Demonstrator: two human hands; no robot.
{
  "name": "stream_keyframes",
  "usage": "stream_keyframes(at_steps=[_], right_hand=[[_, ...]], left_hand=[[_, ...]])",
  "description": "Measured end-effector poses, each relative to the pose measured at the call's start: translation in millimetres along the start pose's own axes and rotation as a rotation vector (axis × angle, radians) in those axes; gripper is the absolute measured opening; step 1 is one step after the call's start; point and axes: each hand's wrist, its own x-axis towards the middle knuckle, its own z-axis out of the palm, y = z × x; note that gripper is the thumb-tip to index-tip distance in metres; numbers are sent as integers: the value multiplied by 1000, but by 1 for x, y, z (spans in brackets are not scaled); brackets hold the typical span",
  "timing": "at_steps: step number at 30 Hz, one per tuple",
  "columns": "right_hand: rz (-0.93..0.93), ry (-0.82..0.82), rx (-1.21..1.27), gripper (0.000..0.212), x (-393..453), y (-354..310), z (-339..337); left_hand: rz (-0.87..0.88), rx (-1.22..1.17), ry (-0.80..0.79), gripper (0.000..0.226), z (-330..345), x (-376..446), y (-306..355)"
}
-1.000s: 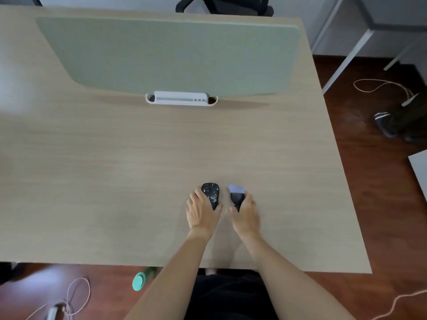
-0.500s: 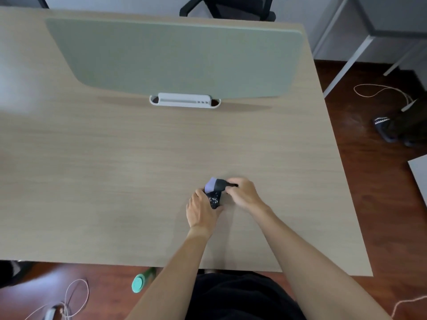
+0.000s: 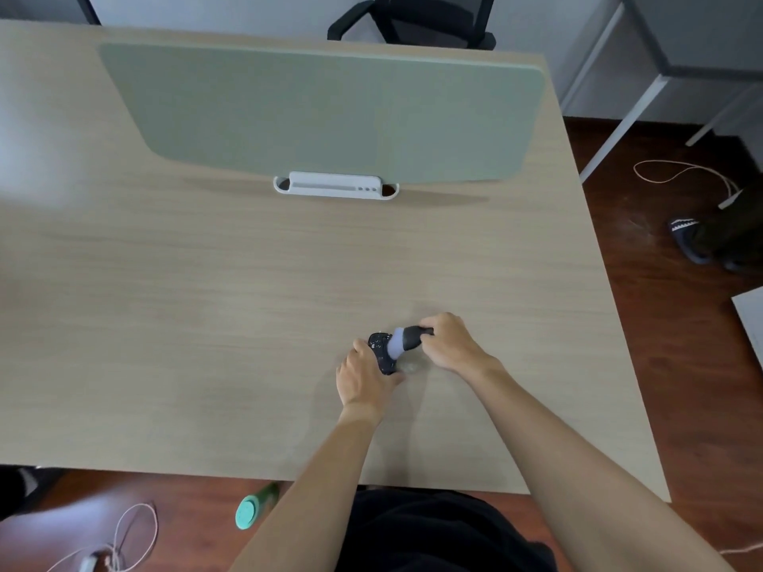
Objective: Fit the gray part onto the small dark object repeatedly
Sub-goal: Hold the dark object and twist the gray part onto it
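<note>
Two things are held low over the pale wooden bench (image 3: 247,324). The small dark speckled object (image 3: 382,352) is gripped by the left hand (image 3: 363,375) to keep it steady. The light gray part (image 3: 397,345), with its dark handle, is pinched by the right hand (image 3: 448,344) and pressed against it.

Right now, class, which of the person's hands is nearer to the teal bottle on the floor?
Left. The left hand lies on the desk up and right of the teal bottle; the right hand is farther right and farther up the desk.
</note>
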Motion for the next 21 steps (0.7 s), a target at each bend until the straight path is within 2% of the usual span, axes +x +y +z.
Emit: stream_keyframes(at_steps=[2, 6, 8, 13, 18, 21], right_hand=[[-70, 9, 51, 19, -1, -11, 4], [-91, -68, 6, 14, 2, -19, 15], [-63, -82, -50, 21, 4, -14, 17], [60, -34, -105, 18, 6, 8, 7], [72, 43, 61, 19, 2, 8, 7], [36, 11, 219, 23, -1, -7, 18]], left_hand=[[0, -3, -4, 65, 0, 0, 1], [-5, 1, -12, 65, -3, 1, 3], [-10, -7, -16, 67, -3, 1, 4], [-13, 5, -18, 72, -3, 0, 4], [-37, 24, -42, 68, -5, 2, 7], [-34, 25, -50, 67, -5, 2, 7]])
